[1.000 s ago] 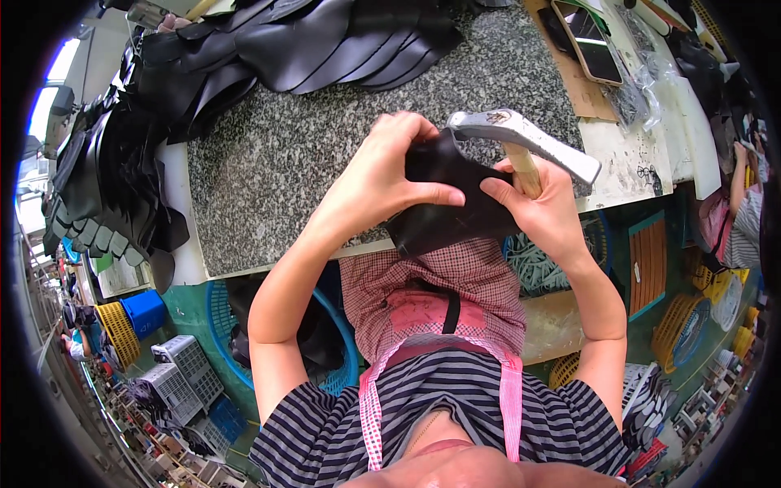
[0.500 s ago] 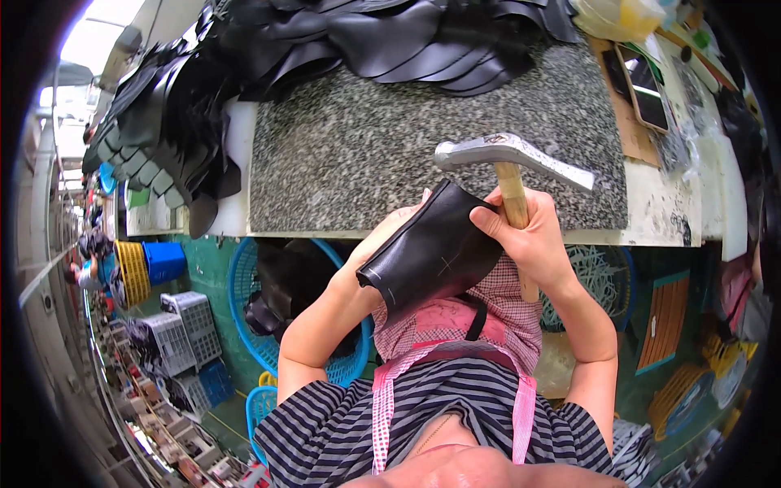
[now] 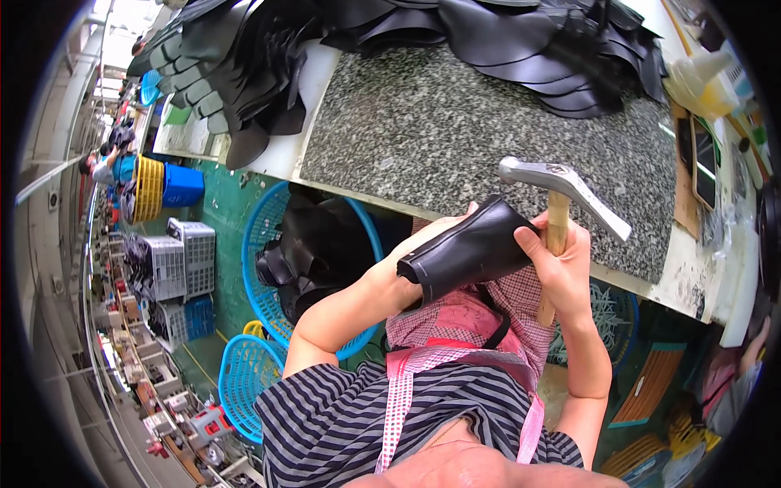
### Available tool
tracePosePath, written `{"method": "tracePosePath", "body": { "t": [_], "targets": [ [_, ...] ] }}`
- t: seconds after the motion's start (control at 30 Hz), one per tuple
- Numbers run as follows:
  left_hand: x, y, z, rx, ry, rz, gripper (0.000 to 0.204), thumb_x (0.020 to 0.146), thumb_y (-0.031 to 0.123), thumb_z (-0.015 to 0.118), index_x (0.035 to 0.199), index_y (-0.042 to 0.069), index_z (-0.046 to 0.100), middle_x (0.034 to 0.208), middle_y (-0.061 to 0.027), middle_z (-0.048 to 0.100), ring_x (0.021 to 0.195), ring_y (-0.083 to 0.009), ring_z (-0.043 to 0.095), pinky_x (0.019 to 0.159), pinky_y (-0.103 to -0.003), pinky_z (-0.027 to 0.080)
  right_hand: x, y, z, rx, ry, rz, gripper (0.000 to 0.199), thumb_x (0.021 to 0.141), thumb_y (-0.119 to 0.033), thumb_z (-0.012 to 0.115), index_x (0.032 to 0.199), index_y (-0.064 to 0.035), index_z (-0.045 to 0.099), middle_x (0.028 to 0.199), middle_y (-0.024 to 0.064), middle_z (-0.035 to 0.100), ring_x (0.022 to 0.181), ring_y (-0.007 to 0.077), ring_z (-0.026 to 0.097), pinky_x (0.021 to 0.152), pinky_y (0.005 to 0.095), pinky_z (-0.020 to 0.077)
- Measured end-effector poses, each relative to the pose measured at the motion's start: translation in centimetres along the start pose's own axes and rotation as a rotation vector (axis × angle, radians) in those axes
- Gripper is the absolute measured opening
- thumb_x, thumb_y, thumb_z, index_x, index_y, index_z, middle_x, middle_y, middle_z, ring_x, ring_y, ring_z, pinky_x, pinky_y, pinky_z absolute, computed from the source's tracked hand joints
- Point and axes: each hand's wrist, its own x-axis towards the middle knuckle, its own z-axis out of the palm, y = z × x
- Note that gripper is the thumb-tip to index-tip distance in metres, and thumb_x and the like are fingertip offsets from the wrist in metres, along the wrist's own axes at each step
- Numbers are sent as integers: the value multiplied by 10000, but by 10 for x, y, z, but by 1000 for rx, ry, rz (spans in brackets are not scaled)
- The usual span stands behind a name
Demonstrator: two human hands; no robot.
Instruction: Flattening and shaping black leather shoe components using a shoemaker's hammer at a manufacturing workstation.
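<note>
A folded black leather piece (image 3: 468, 250) with a few light marks hangs tilted between my hands, in front of the bench edge. My left hand (image 3: 423, 237) holds it from behind, and the leather covers most of those fingers. My right hand (image 3: 565, 264) is closed round the wooden handle of a hammer (image 3: 560, 176), its thumb against the right end of the leather. The hammer's metal head points up, above the near part of the speckled stone slab (image 3: 455, 134), and does not touch the leather.
Overlapping black leather pieces (image 3: 521, 49) lie along the slab's far side. A phone (image 3: 704, 163) and a plastic container (image 3: 704, 85) are at the right. Below the bench stands a blue basket (image 3: 254, 268) of black pieces; crates (image 3: 194, 252) stand on the left floor.
The view has turned, so the bench looks slanted and farther right. My hands, the leather and the hammer appear lower and to the right. The leather has rolled a little; both grips remain.
</note>
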Motion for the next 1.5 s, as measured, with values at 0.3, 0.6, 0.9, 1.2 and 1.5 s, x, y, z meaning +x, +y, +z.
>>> {"method": "tracePosePath", "body": {
  "t": [0.3,0.6,0.9,1.2,1.5],
  "targets": [
    [-7,-14,-32,-235,40,36,421,1124,255,423,1398,-41,541,1343,-188,651,1150,-272,691,1053,-387,559,2,0,16,-36,-13,6,168,910,-59,796,923,-24,633,659,-102,443,607,10,374,541,230,299],
    [-168,41,-234,632,1045,918,359,1129,341,457,1171,72,690,1051,54,650,946,-51,574,802,-253,493,-7,24,-22,-177,47,-63,95,1021,-124,656,1037,-32,639,668,-84,475,480,-14,357,427,198,222],
    [-181,52,-269,1593,1825,1270,432,1049,235,583,1435,47,537,1348,-193,574,1218,-367,579,1047,-451,458,-10,16,-24,-240,19,-48,118,1020,-175,672,989,-67,635,681,-85,493,514,3,409,455,205,280],
    [45,160,20,1918,218,1627,211,919,134,744,1096,24,713,1127,-154,698,1085,-334,657,944,-415,526,15,-39,-51,-210,-93,87,330,1084,-372,545,1013,-54,595,631,-94,405,495,3,356,448,208,276],
    [217,256,85,2210,321,1772,319,899,282,751,1140,76,719,1175,-137,695,1139,-361,633,945,-458,535,142,-62,-59,-589,140,-121,374,1069,-357,529,982,6,562,720,162,581,632,255,538,633,421,442]
  ]
}}
